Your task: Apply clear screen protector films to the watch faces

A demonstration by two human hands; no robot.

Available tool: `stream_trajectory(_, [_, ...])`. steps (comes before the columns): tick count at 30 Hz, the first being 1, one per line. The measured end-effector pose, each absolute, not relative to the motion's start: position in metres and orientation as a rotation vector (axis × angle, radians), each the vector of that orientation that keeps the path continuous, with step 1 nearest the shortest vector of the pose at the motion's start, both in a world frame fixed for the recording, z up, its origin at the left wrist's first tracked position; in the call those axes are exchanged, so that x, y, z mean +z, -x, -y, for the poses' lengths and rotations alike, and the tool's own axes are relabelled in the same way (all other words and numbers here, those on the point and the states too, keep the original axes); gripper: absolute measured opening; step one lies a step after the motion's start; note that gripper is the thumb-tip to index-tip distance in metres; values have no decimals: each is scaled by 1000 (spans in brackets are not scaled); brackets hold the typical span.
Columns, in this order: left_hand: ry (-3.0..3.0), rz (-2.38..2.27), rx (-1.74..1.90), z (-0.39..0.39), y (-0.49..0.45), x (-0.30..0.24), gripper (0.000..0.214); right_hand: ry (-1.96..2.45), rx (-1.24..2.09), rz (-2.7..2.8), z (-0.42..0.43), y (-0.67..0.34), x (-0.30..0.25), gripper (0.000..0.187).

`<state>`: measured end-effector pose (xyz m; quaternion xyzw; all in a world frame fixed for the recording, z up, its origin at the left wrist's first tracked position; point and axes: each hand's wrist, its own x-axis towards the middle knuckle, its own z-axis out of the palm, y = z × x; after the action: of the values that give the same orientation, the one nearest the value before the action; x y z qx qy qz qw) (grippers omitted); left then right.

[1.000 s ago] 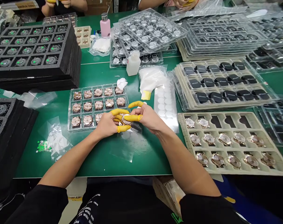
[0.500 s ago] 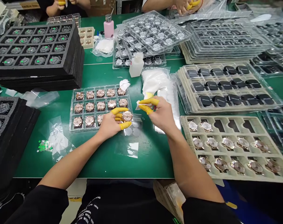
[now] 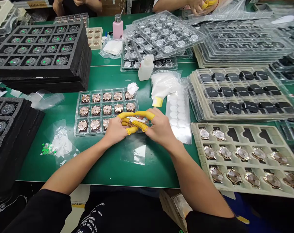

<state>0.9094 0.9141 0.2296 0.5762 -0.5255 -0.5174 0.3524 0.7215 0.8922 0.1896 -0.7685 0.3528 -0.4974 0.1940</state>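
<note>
Between my hands is a rose-gold watch head (image 3: 131,121), mostly covered by fingers and cloth. My left hand (image 3: 116,128), in yellow finger cots, grips it by the edge. My right hand (image 3: 159,126), also in yellow cots, is closed on a small white wiping cloth (image 3: 142,119) pressed against the watch head. Just behind my left hand lies a clear tray (image 3: 76,120) with rows of rose-gold watch heads; a crumpled white tissue (image 3: 132,88) rests on its far right corner. A clear plastic film (image 3: 139,154) lies on the table below my hands.
To the right sits a beige tray (image 3: 196,142) of watch heads, with trays of black-covered pieces (image 3: 241,92) behind it. Black foam trays (image 3: 81,64) are stacked left. A white bottle (image 3: 146,68) and a bag of white cloths (image 3: 165,84) stand ahead. Two people sit opposite.
My right hand has moved left with the white cloth and brought it onto the watch head. My left hand stays nearly in place. The view has shifted slightly.
</note>
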Motion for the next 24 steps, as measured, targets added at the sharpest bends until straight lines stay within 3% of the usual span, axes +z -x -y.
stream_trajectory(12, [-1468, 1369, -1390, -915, -910, 231, 66, 2122, -1392, -789, -883, -717, 187, 10])
stream_trajectory(24, [-1463, 1400, -1399, -915, -910, 229, 64, 2003, -1345, -802, -881, -716, 187, 17])
